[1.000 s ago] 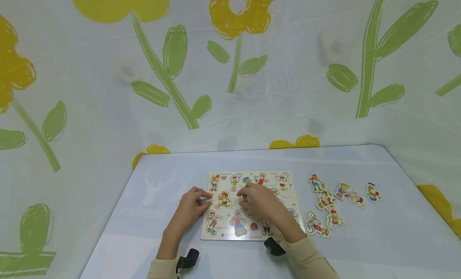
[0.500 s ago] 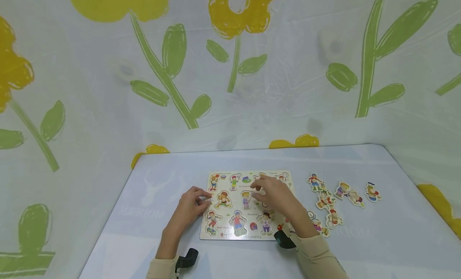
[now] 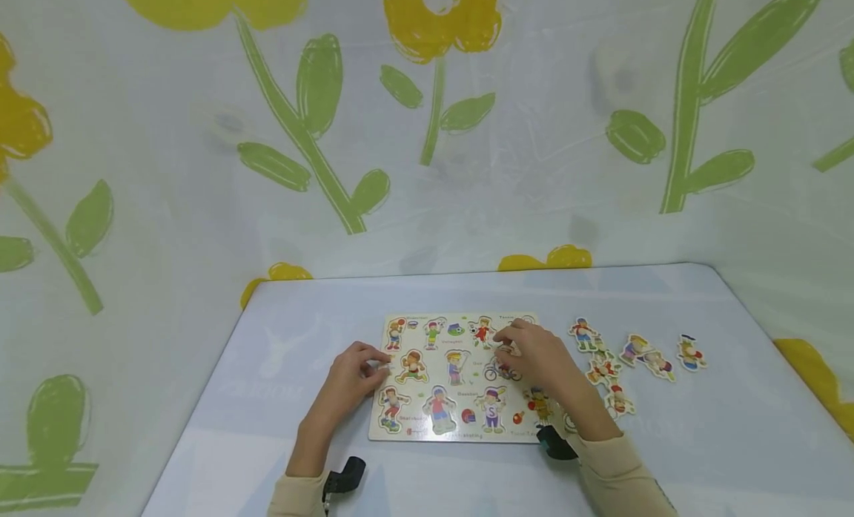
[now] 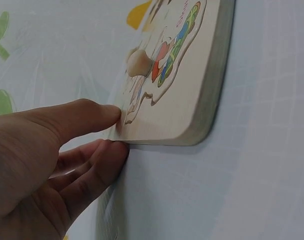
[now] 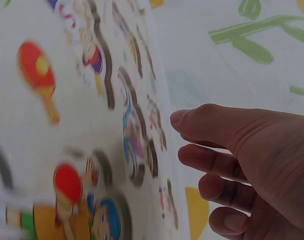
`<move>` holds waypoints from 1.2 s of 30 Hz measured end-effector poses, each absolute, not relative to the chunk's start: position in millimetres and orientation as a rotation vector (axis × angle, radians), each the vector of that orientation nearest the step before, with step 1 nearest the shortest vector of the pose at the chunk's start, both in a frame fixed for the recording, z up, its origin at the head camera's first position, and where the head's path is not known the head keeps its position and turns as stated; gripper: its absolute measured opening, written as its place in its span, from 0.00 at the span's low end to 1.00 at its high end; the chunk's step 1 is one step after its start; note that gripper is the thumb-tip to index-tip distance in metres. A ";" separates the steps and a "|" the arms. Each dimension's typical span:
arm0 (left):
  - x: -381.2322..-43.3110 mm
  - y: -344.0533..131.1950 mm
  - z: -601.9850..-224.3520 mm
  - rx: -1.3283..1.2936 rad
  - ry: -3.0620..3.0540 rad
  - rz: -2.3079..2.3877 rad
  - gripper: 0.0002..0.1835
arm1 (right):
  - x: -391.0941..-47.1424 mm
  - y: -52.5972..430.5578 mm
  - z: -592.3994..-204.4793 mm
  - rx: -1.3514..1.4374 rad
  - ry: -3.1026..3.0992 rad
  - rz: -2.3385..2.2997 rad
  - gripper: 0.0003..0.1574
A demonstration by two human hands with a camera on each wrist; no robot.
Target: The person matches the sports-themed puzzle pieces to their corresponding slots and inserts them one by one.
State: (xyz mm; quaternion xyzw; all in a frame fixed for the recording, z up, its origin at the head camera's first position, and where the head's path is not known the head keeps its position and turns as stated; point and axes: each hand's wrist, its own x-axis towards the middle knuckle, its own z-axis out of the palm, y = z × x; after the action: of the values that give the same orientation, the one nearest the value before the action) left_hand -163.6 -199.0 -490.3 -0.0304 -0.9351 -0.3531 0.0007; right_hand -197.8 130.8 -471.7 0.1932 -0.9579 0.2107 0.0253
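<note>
Where hands (image 3: 350,376) (image 3: 542,360) reach, smooth wooden board (image 4: 167,125), round-cornered

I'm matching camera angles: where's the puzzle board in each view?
Head: puzzle board at lower centre.
Left wrist: only one corner, upper middle, by the left hand.
Right wrist: fills the left side, beside the right hand.
Shared landmark: flower-printed backdrop.

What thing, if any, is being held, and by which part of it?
The left hand pinches the puzzle board by its left edge; the right hand holds nothing.
</note>
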 end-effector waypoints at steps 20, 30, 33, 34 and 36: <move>-163.6 -196.5 -493.0 -0.134 -2.917 -1.110 0.09 | -200.6 198.2 -477.8 0.424 -2.987 0.656 0.17; -163.1 -196.4 -492.3 -0.119 -2.927 -1.094 0.09 | -206.9 214.3 -481.3 0.350 -3.012 0.669 0.19; -162.8 -196.7 -491.8 -0.114 -2.925 -1.088 0.09 | -209.1 219.9 -483.7 0.335 -3.005 0.676 0.19; -162.8 -196.8 -491.6 -0.114 -2.924 -1.086 0.09 | -209.6 222.1 -484.1 0.333 -2.999 0.677 0.19; -162.8 -197.0 -491.2 -0.116 -2.921 -1.089 0.09 | -210.4 226.0 -484.5 0.338 -2.983 0.683 0.18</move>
State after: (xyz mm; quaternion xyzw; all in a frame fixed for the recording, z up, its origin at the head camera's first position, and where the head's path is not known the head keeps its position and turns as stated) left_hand -162.8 -197.0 -491.2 -0.0370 -0.9364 -0.3489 0.0109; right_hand -210.4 226.0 -484.5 0.1098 -0.9684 0.2217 0.0315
